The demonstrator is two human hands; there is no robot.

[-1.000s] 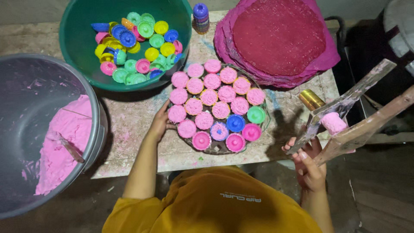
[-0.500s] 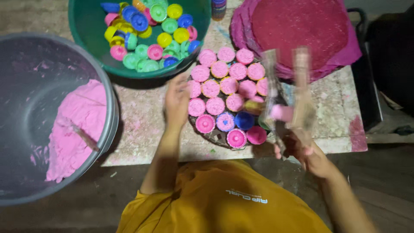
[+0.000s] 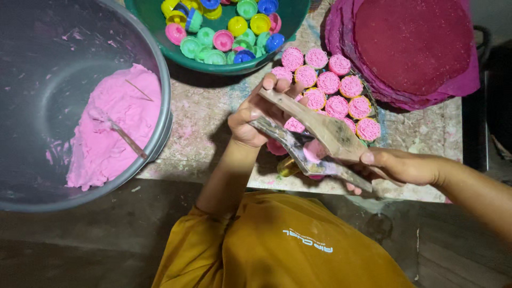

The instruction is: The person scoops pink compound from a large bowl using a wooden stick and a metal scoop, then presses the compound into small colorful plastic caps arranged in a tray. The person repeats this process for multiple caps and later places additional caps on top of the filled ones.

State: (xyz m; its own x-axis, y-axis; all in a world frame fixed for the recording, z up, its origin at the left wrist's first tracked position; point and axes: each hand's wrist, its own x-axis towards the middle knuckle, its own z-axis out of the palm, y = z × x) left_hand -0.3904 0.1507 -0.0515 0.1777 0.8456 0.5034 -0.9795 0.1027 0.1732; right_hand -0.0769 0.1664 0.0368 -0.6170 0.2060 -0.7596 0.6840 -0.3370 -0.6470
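Note:
Both my hands hold a wooden press made of two flat handles (image 3: 325, 130), lying across a tray of pink filled caps (image 3: 341, 96). My left hand (image 3: 253, 114) grips the far ends of the handles. My right hand (image 3: 397, 165) grips the near end. A lump of pink dough (image 3: 314, 150) sits squeezed between the handles, above a brass-coloured cylinder (image 3: 288, 168). The tray's near caps are hidden behind the press and my hands.
A big grey basin (image 3: 160, 69) at the left holds pink dough (image 3: 114, 128) and a thin stick. A green bowl (image 3: 224, 66) of coloured bottle caps stands at the top. Stacked dark pink round sheets (image 3: 413, 48) lie at the top right. The table's front edge runs below my hands.
The press swung from the right side over the tray. My left hand left the tray's edge and took hold of the handles' far ends. The view shifted right and closer.

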